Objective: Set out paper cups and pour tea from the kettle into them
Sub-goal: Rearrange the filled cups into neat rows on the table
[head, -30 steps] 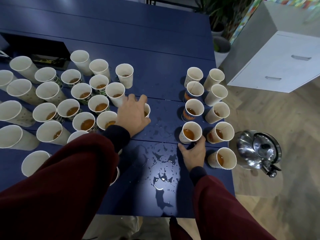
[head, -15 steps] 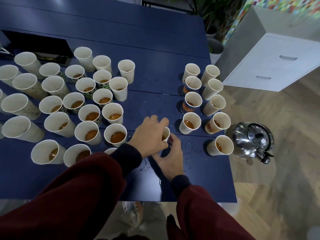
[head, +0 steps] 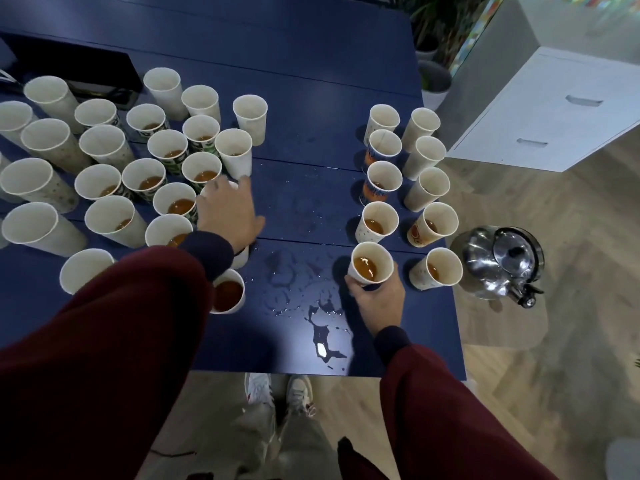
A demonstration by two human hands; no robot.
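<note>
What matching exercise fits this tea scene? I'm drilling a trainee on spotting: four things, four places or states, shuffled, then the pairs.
Things:
1. kettle
2. right hand
3. left hand
4. puddle

States:
A. resting over cups in the big group
B. on the table's near edge
C. on the floor beside the table
D. gripping a cup of tea

Pairs: 1-C, 2-D, 3-A, 4-B

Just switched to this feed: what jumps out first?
Dozens of paper cups, many holding tea, crowd the left of the blue table, with a double row on the right. The right hand grips a filled cup beside a spilled puddle. A steel kettle sits past the table's right edge.
</note>
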